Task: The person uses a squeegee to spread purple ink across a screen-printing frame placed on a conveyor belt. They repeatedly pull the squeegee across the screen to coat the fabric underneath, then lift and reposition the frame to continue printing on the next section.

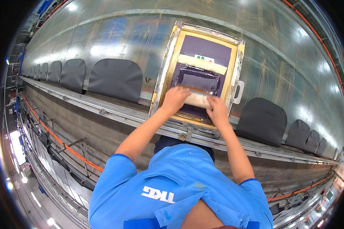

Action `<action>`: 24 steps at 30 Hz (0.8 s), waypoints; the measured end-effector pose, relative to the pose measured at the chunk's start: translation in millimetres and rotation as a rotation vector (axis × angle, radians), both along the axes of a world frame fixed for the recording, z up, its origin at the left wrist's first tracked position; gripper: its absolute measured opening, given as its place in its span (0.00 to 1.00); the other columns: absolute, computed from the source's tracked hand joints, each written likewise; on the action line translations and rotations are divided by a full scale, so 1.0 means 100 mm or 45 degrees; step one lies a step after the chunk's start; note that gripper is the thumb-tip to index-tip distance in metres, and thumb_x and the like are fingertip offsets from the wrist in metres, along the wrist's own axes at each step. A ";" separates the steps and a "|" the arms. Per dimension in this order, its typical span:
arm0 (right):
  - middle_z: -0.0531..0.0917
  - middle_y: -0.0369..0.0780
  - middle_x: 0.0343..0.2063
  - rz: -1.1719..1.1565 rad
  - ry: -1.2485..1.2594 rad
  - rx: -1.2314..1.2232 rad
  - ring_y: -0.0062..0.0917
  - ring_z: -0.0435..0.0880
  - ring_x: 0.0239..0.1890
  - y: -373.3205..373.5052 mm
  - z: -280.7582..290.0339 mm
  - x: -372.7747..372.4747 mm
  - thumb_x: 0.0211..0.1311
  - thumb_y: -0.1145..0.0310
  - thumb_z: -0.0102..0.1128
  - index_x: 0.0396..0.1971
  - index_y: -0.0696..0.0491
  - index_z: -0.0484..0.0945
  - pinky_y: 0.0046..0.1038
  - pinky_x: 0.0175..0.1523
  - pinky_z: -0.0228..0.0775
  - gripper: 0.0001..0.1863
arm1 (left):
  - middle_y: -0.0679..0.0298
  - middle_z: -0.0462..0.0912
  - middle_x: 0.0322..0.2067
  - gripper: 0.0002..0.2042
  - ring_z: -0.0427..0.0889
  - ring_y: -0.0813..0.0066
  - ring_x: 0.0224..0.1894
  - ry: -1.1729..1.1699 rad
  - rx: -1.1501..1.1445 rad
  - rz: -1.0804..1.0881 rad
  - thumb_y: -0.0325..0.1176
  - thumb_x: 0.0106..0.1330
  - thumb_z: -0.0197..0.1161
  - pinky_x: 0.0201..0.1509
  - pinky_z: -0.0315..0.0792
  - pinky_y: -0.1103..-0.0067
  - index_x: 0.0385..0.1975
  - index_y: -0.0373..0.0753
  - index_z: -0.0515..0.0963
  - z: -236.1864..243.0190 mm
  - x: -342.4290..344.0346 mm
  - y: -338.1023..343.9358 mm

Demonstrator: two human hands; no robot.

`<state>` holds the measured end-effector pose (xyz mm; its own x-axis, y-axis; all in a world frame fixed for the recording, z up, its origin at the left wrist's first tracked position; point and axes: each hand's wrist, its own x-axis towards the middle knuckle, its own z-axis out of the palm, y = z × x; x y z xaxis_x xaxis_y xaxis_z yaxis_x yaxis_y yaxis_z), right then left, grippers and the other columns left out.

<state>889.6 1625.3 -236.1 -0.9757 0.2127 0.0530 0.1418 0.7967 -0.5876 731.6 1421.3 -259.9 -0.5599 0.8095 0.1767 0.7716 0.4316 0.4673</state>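
A screen-printing frame (163,70) with a worn metal rim lies on the long table in front of me. Yellow tape borders its dark purple mesh (204,45). Inside the frame, near its close end, a pale squeegee (197,99) lies crosswise. My left hand (174,100) is closed round its left end, and my right hand (218,111) grips the right end. Both hands are slightly blurred. Beyond the squeegee, a dark glossy ink line (198,70) outlines a rectangle on the mesh. The squeegee's lower edge is hidden.
Dark grey rounded fabric panels lie along the table, including one left of the frame (116,79) and one right (262,121). A white handle (238,92) sticks out from the frame's right side. A metal rail (126,117) runs along the near table edge.
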 end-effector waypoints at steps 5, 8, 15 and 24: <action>0.83 0.47 0.50 0.001 -0.060 -0.082 0.44 0.80 0.55 0.07 0.18 -0.04 0.49 0.76 0.70 0.52 0.56 0.82 0.39 0.62 0.72 0.25 | 0.62 0.88 0.47 0.22 0.84 0.58 0.50 -0.228 -0.094 -0.029 0.21 0.50 0.66 0.56 0.78 0.66 0.47 0.47 0.87 0.13 -0.13 0.02; 0.83 0.47 0.51 -0.046 -0.041 -0.004 0.43 0.79 0.56 0.44 0.30 -0.50 0.52 0.74 0.69 0.51 0.56 0.82 0.39 0.63 0.71 0.23 | 0.60 0.88 0.44 0.20 0.84 0.56 0.49 -0.265 -0.039 0.018 0.24 0.50 0.68 0.54 0.78 0.65 0.46 0.47 0.87 0.29 -0.55 0.40; 0.82 0.46 0.52 -0.085 -0.025 -0.056 0.43 0.78 0.57 0.28 -0.09 -0.26 0.48 0.75 0.72 0.52 0.57 0.82 0.39 0.62 0.72 0.26 | 0.67 0.88 0.45 0.20 0.83 0.64 0.46 -0.090 -0.049 0.056 0.22 0.48 0.68 0.52 0.78 0.70 0.43 0.47 0.88 0.05 -0.30 0.34; 0.84 0.46 0.48 -0.049 -0.050 -0.186 0.43 0.82 0.53 0.34 0.16 -0.34 0.50 0.73 0.70 0.48 0.56 0.84 0.39 0.60 0.74 0.21 | 0.63 0.89 0.43 0.18 0.85 0.59 0.47 -0.241 -0.022 0.038 0.25 0.51 0.69 0.53 0.78 0.67 0.43 0.49 0.88 0.25 -0.38 0.24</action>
